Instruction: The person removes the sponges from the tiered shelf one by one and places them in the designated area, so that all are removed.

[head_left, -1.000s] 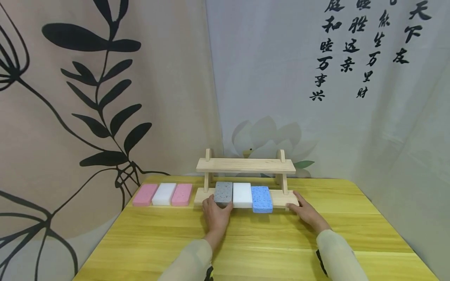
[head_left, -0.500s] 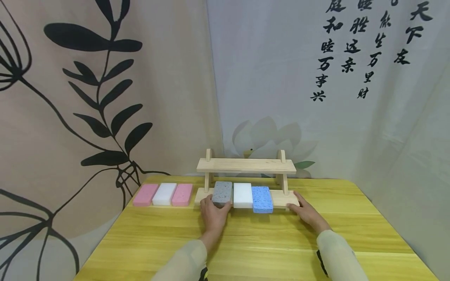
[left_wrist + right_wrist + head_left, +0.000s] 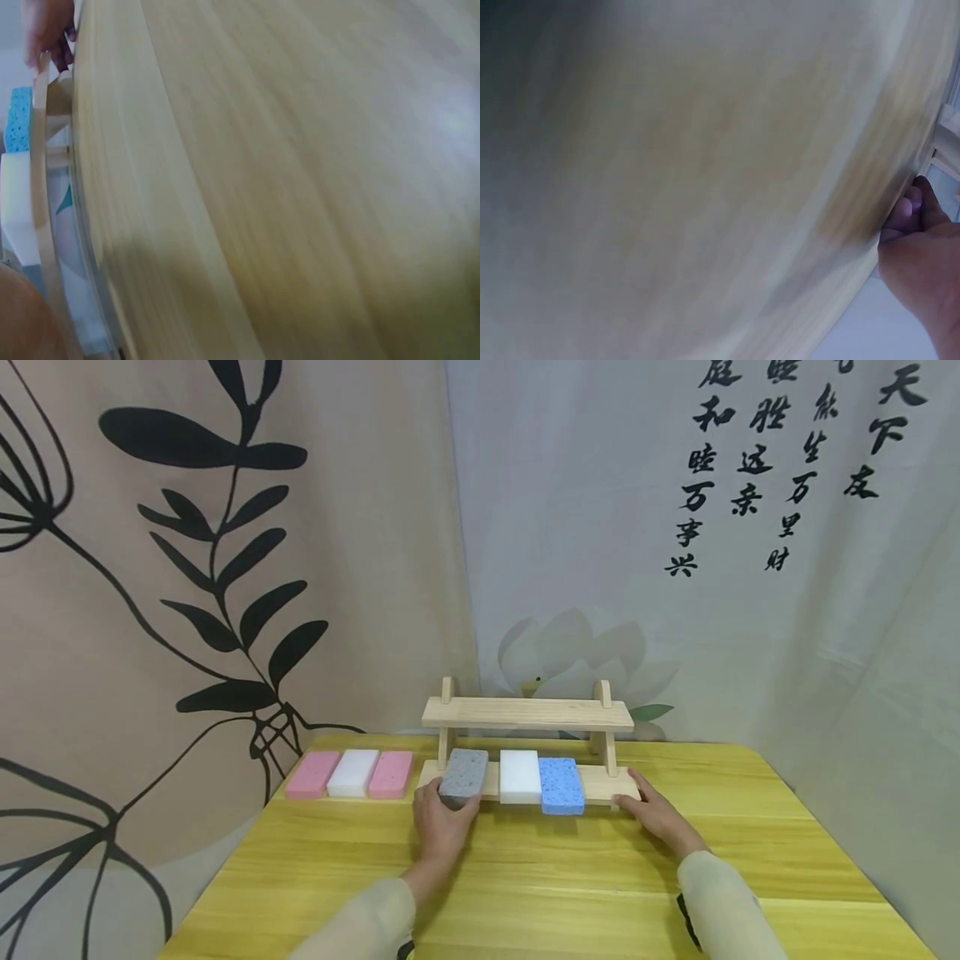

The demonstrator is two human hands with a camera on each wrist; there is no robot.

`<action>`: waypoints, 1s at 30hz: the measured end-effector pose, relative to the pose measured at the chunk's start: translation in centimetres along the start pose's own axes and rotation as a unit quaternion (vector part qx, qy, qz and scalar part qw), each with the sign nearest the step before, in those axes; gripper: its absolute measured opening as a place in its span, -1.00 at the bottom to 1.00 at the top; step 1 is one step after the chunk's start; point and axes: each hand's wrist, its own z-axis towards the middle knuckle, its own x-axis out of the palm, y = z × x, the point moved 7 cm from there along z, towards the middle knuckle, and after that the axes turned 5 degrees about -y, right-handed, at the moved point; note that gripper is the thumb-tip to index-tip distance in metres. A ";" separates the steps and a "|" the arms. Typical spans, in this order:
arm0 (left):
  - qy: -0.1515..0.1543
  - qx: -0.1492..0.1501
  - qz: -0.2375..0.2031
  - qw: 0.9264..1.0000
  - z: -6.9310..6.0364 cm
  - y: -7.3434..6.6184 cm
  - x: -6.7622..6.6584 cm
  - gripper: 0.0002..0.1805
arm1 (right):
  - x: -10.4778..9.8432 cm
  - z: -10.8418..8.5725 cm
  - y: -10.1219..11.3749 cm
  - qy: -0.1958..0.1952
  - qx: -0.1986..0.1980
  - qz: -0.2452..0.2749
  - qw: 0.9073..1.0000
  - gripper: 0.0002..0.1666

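Observation:
My left hand point(image 3: 441, 822) grips a grey sponge point(image 3: 465, 770) by its near end, thumb on the right and fingers on the left. The sponge is tilted over the left part of the lower board of a two-tier wooden rack point(image 3: 528, 713). To its right, across a gap, a white sponge point(image 3: 519, 777) and a speckled blue sponge point(image 3: 561, 785) sit side by side on that board. At the board's right end my right hand point(image 3: 657, 814) holds on, thumb at the front edge. In the left wrist view the left hand point(image 3: 28, 322) shows only partly.
Left of the rack, a pink sponge point(image 3: 312, 775), a white sponge point(image 3: 353, 773) and another pink sponge point(image 3: 391, 775) lie in a row on the wooden table point(image 3: 570, 893). A printed cloth backdrop point(image 3: 375, 527) hangs right behind the table.
The grey sponge has moved left with my left hand and now leans, leaving a gap beside the white one. My right hand has stayed at the rack's end.

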 end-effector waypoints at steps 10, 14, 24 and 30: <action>0.019 -0.005 -0.003 1.000 0.8 1.3 -1.6 -0.20 | -0.1 0.0 0.1 -0.001 -0.001 0.004 1.000 0.08; 0.019 -0.004 -0.006 1.000 0.9 1.5 -2.4 -0.21 | -0.1 0.2 0.1 0.002 -0.007 0.005 1.000 0.09; 0.009 -0.001 -0.006 1.000 1.5 2.0 -4.1 -0.23 | -0.1 1.2 -1.2 0.003 -0.006 0.020 1.000 0.22; 0.014 -0.002 -0.004 1.000 1.9 2.2 -5.0 -0.23 | -0.3 0.3 -0.2 0.000 -0.028 0.008 1.000 0.14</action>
